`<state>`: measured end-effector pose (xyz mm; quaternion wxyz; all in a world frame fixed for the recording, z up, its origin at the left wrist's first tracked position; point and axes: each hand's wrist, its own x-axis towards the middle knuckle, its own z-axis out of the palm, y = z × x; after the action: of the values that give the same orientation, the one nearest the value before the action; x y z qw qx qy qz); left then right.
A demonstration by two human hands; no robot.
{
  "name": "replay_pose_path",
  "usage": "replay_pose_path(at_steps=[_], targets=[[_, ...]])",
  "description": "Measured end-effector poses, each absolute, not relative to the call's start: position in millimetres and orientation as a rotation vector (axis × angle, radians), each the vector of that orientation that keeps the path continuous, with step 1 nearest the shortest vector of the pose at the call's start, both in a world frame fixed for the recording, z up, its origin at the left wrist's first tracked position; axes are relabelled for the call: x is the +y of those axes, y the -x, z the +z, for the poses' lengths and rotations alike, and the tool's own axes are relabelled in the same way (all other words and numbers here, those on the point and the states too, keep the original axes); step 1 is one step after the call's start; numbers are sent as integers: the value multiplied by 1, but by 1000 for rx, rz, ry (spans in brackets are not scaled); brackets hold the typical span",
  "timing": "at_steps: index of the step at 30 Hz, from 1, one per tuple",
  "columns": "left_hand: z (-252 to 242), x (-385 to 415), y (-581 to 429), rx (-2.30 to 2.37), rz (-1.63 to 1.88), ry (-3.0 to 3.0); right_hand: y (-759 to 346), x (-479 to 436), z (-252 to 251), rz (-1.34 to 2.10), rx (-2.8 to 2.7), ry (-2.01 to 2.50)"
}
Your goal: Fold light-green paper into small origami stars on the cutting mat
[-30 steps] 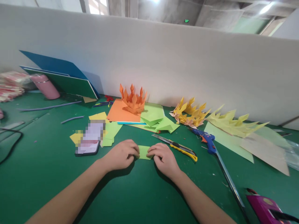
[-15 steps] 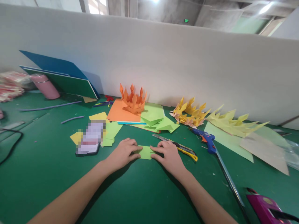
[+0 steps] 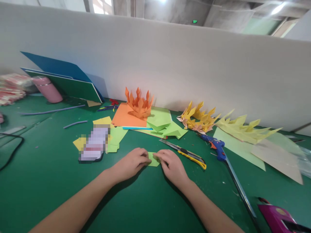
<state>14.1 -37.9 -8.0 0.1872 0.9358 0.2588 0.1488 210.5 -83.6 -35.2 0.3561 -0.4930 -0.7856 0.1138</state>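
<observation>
Partition [image 3: 194, 64]: we face a plain, pale grey-white screen that spans the whole width and stands along the table's far edge; a soft shadow falls low on its left part.
Tabletop [image 3: 155, 207]: we look down on a smooth, dark green surface, flecked with small pale specks toward the right.
Window [image 3: 102, 6]: over the partition, at upper left, we see a patch of panes washed out by brightness.
Ceiling [image 3: 179, 13]: grey and hazy to us, its details blurred.
Lamps: we count two white glows, one at the top middle [image 3: 162, 1], one slanting at upper right [image 3: 278, 8].
Sign [image 3: 194, 21]: small, lit green, its lettering too small for us to read.
</observation>
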Motion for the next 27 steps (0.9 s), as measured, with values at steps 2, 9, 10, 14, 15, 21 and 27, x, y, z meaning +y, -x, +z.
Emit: replay_pose_path(at_steps=[2, 9, 10, 14, 15, 21, 27], targets=[[-6, -40, -14, 713, 420, -2630, -208, -86, -33, 280, -2116, 1268], [-5, -34, -14, 735, 387, -2612, -207, -86, -28, 250, -2176, 1228], [-7, -33, -14, 734, 401, -2608, -207, -86, -28, 252, -2177, 1224], [-11, -30, -13, 732, 442, -2619, -208, -85, -29, 198, -2230, 1194], [-11, -30, -13, 727, 453, -2635, -208, -86, -28, 158, -2264, 1181], [-12, -32, -15, 692, 547, -2717, -208, -87, -27, 85, -2340, 1193], [-13, -33, -19, 778, 570, -2637, -206, -83, -28, 351, -2143, 1377]])
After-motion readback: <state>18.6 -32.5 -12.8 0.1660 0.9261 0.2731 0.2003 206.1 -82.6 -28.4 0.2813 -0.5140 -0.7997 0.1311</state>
